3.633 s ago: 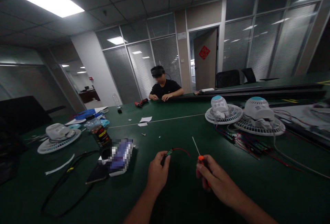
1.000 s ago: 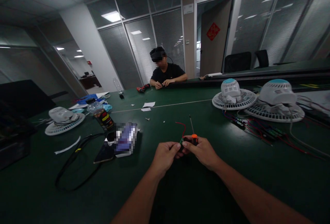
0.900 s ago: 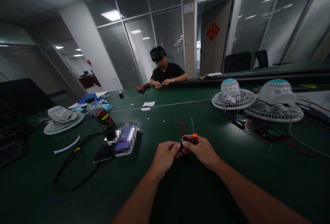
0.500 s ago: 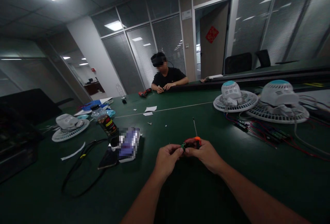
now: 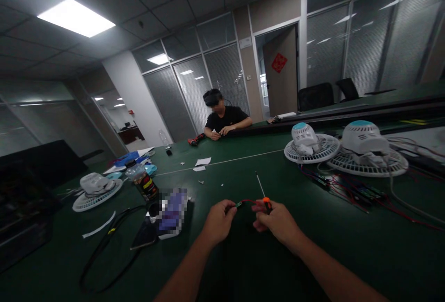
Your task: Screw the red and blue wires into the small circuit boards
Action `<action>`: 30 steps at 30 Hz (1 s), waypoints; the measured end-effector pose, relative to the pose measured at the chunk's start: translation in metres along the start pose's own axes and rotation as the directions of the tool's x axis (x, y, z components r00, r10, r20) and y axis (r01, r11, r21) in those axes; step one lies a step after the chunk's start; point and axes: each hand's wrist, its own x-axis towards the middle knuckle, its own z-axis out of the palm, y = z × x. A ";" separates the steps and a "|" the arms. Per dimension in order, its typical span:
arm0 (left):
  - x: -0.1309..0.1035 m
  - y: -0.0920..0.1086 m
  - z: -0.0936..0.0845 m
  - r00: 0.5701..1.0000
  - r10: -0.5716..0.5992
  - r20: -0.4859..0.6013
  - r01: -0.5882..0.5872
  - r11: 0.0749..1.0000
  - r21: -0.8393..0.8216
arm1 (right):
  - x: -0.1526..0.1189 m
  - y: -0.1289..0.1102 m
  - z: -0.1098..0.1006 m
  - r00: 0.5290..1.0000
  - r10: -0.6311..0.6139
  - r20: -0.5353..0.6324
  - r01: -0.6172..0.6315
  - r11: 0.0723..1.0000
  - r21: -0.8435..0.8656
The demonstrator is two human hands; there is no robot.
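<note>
Between the thumb and fingers of my left hand (image 5: 219,221) is a small green circuit board (image 5: 239,204), pinched at its edge. A thin red wire (image 5: 247,200) runs from the board toward my right hand (image 5: 274,221). That hand is closed around the orange and black handle of a screwdriver (image 5: 266,203), whose metal shaft points up and away over the green tabletop. My hands are apart, and the board's far end is free. Whether the right fingers also hold the wire's end, I cannot tell.
White fan units (image 5: 311,147) with wires and boards (image 5: 347,184) lie at the right. At the left are a bottle (image 5: 145,185), a phone (image 5: 143,236), a black cable (image 5: 99,242) and another fan unit (image 5: 95,193). A co-worker (image 5: 225,116) sits opposite, near a red power drill (image 5: 195,139).
My hands have moved apart; the right fingers have come off the circuit board, which stays in my left hand. The camera view has tilted up slightly.
</note>
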 end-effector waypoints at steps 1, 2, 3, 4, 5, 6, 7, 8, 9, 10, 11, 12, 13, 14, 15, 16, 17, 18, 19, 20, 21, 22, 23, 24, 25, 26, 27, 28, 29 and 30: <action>0.010 -0.001 -0.002 1.000 0.008 -0.010 -0.008 0.998 0.055 | -0.002 0.000 -0.006 0.999 0.021 -0.034 -0.022 1.000 -0.020; 0.021 -0.003 -0.003 1.000 0.013 -0.017 -0.011 0.994 0.109 | -0.005 0.001 -0.013 0.997 0.039 -0.062 -0.042 0.998 -0.040; 0.032 -0.004 -0.004 1.000 0.014 -0.021 -0.010 0.987 0.160 | -0.010 0.001 -0.021 0.995 0.052 -0.083 -0.057 0.997 -0.061; 0.043 -0.004 -0.002 1.000 0.013 -0.024 -0.008 0.978 0.209 | -0.015 0.001 -0.029 0.993 0.060 -0.098 -0.068 0.994 -0.082; 0.052 -0.005 0.000 1.000 0.008 -0.027 -0.001 0.967 0.256 | -0.021 0.002 -0.036 0.992 0.062 -0.107 -0.073 0.992 -0.103; 0.060 -0.005 0.003 1.000 0.003 -0.025 0.005 0.955 0.296 | -0.027 0.002 -0.043 0.991 0.058 -0.120 -0.073 0.990 -0.122; 0.067 -0.005 0.007 1.000 -0.003 -0.019 0.009 0.943 0.332 | -0.032 0.003 -0.048 0.990 0.055 -0.129 -0.073 0.988 -0.139; 0.072 -0.005 0.011 1.000 -0.010 -0.009 0.013 0.931 0.364 | -0.036 0.003 -0.051 0.990 0.048 -0.133 -0.069 0.986 -0.153; 0.076 -0.005 0.015 1.000 -0.018 0.005 0.014 0.920 0.392 | -0.039 0.004 -0.053 0.990 0.044 -0.134 -0.066 0.984 -0.165; 0.079 -0.004 0.017 0.999 -0.026 0.021 0.015 0.908 0.418 | -0.041 0.005 -0.054 0.991 0.042 -0.127 -0.064 0.982 -0.176; 0.081 -0.003 0.018 0.999 -0.035 0.038 0.015 0.898 0.441 | -0.041 0.006 -0.054 0.992 0.041 -0.116 -0.062 0.981 -0.185; 0.082 -0.002 0.018 0.998 -0.042 0.053 0.013 0.887 0.461 | -0.041 0.007 -0.054 0.994 0.042 -0.102 -0.062 0.979 -0.193; 0.082 0.000 0.015 0.997 -0.047 0.065 0.011 0.878 0.478 | -0.040 0.008 -0.053 0.995 0.044 -0.089 -0.061 0.978 -0.201; 0.082 0.001 0.011 0.996 -0.050 0.074 0.007 0.871 0.491 | -0.039 0.009 -0.053 0.996 0.047 -0.075 -0.062 0.976 -0.208; 0.081 0.003 0.006 0.996 -0.052 0.076 0.007 0.865 0.502 | -0.039 0.009 -0.052 0.997 0.050 -0.064 -0.062 0.975 -0.214; 0.078 0.005 0.000 0.996 -0.054 0.072 0.009 0.859 0.511 | -0.038 0.009 -0.052 0.997 0.053 -0.058 -0.064 0.974 -0.218; 0.075 0.006 -0.007 0.995 -0.063 0.075 0.015 0.853 0.521 | -0.038 0.009 -0.052 0.997 0.056 -0.053 -0.066 0.973 -0.221; 0.070 0.007 -0.013 0.994 -0.081 0.079 0.027 0.845 0.534 | -0.037 0.009 -0.053 0.997 0.059 -0.048 -0.068 0.972 -0.223; 0.065 0.008 -0.019 0.989 -0.113 0.094 0.043 0.835 0.548 | -0.037 0.009 -0.053 0.997 0.060 -0.043 -0.069 0.972 -0.224; 0.059 0.007 -0.024 0.980 -0.156 0.121 0.062 0.827 0.559 | -0.037 0.008 -0.054 0.997 0.061 -0.037 -0.067 0.972 -0.223; 0.053 0.007 -0.028 0.969 -0.201 0.142 0.086 0.816 0.572 | -0.036 0.008 -0.054 0.998 0.058 -0.030 -0.063 0.973 -0.223; 0.047 0.005 -0.030 0.957 -0.244 0.157 0.111 0.806 0.581 | -0.036 0.008 -0.054 0.998 0.055 -0.022 -0.059 0.974 -0.221; 0.043 0.003 -0.031 0.944 -0.281 0.173 0.131 0.800 0.586 | -0.036 0.009 -0.055 0.999 0.053 -0.014 -0.055 0.974 -0.218; 0.040 0.001 -0.031 0.930 -0.315 0.191 0.149 0.796 0.587 | -0.036 0.009 -0.055 0.999 0.051 -0.006 -0.051 0.975 -0.214; 0.038 -0.001 -0.029 0.914 -0.348 0.211 0.167 0.794 0.585 | -0.036 0.010 -0.055 0.999 0.050 0.000 -0.049 0.976 -0.211; 0.038 -0.003 -0.027 0.896 -0.380 0.232 0.186 0.793 0.581 | -0.036 0.012 -0.055 0.999 0.049 0.006 -0.047 0.977 -0.207; 0.040 -0.005 -0.025 0.875 -0.412 0.254 0.205 0.791 0.576 | -0.036 0.013 -0.056 0.999 0.047 0.011 -0.043 0.978 -0.203; 0.042 -0.007 -0.022 0.853 -0.446 0.271 0.229 0.787 0.573 | -0.036 0.014 -0.056 0.999 0.042 0.014 -0.038 0.979 -0.199; 0.046 -0.008 -0.019 0.836 -0.469 0.285 0.248 0.786 0.567 | -0.036 0.015 -0.056 0.999 0.035 0.016 -0.031 0.980 -0.196; 0.050 -0.009 -0.016 0.826 -0.481 0.293 0.260 0.786 0.561 | -0.036 0.015 -0.056 0.999 0.027 0.016 -0.024 0.981 -0.194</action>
